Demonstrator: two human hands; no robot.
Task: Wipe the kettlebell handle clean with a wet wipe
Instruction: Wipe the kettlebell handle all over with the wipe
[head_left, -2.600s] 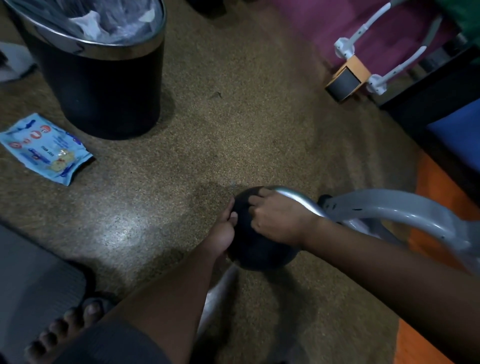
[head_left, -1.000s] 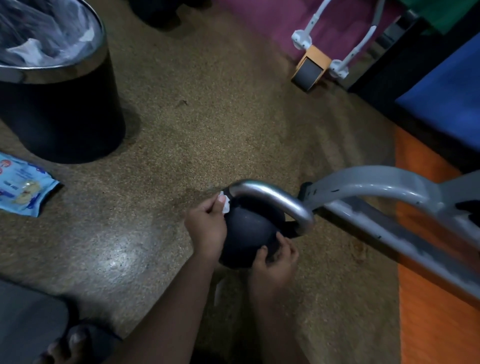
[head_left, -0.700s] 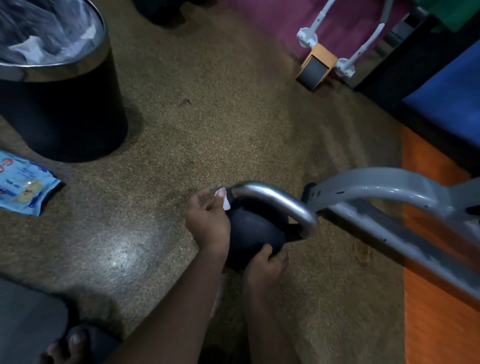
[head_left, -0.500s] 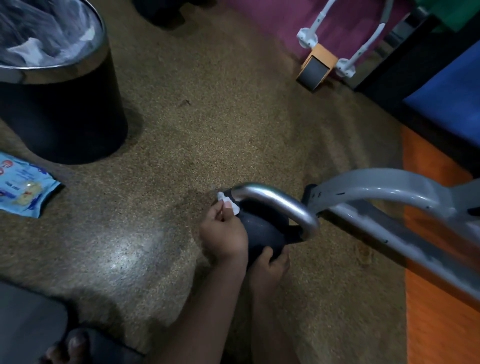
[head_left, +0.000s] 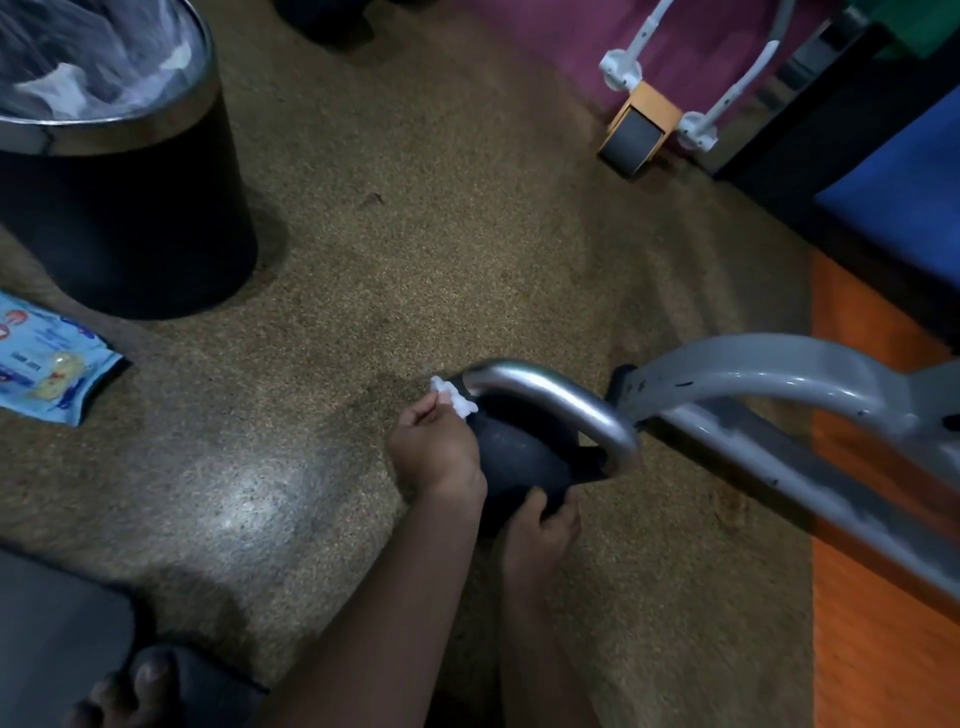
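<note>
Down on the speckled brown floor (head_left: 395, 270), the black kettlebell (head_left: 519, 457) sits a little right of the middle, its silver handle (head_left: 550, 395) arching over the top from the left shoulder down to the right. The left hand (head_left: 434, 449) has its fingers curled and pinched on a small white wet wipe (head_left: 453, 397), holding it right against the left foot of the handle where the metal meets the black body. The right hand (head_left: 540, 525) is on the near side of the ball, thumb and fingers wrapped against its lower curve, gripping it. Just beside the kettlebell on the right, a grey metal frame (head_left: 769, 374) curves up and runs off to the near right over an orange mat (head_left: 883, 649). Well off to the far left stands a black bin (head_left: 124, 208) with a shiny rim and a plastic liner, and near it, at the left edge, lies a blue pack of wipes (head_left: 47, 364). A bare foot (head_left: 124, 696) shows at the near left corner, and an orange wheeled gadget (head_left: 639, 130) with white arms rests at the far right.
</note>
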